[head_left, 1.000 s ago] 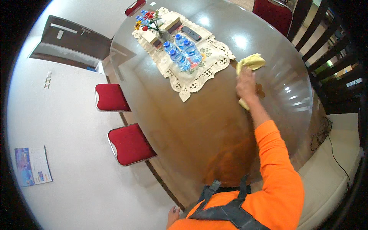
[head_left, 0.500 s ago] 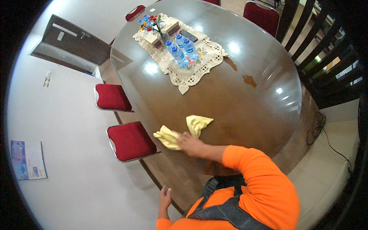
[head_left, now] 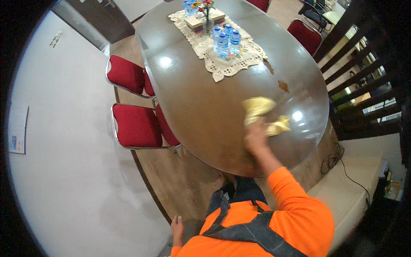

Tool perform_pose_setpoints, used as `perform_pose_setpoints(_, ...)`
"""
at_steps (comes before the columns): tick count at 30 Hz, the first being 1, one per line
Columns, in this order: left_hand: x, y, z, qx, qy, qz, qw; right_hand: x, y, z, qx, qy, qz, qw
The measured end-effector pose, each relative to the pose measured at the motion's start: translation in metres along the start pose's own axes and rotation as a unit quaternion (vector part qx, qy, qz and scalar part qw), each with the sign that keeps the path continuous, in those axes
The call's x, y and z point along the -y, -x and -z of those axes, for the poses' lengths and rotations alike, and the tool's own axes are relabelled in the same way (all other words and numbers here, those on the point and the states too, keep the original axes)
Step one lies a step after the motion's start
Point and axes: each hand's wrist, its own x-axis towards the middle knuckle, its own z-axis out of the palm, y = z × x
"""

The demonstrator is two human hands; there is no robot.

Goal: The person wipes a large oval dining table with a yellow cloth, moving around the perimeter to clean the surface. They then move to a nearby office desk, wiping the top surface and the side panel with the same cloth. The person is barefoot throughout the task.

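On the table (head_left: pixel 192 107), inside the right part of its near edge, a yellow cloth (head_left: pixel 259 105) is being gripped at its bunched middle by the right hand (head_left: pixel 255 135). Judging by its folds, something light, soft and unbreakable is being handled, best being grasped there. Beyond the near edge, the left hand (head_left: pixel 177 227) is being held empty, fingers loose.

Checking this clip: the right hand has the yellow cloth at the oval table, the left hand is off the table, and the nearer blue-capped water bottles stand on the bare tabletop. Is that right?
Not quite: in the head view the nearer blue-capped water bottles stand on the cream cutwork table runner, not on the bare tabletop. The rest holds.
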Motion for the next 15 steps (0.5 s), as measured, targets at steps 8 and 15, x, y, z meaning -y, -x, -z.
perform_pose_setpoints(8, -0.195, 0.000, 0.000, 0.007, -0.008, -0.143, 0.990, 0.032, 0.040, -0.006, -0.003, -0.177, 0.262, 0.949)
perform_pose_setpoints(15, -0.106, 0.024, 0.039, -0.085, 0.038, 0.009, 0.996, -0.290, -0.038, -0.039, -0.120, -0.063, -0.245, 0.960)
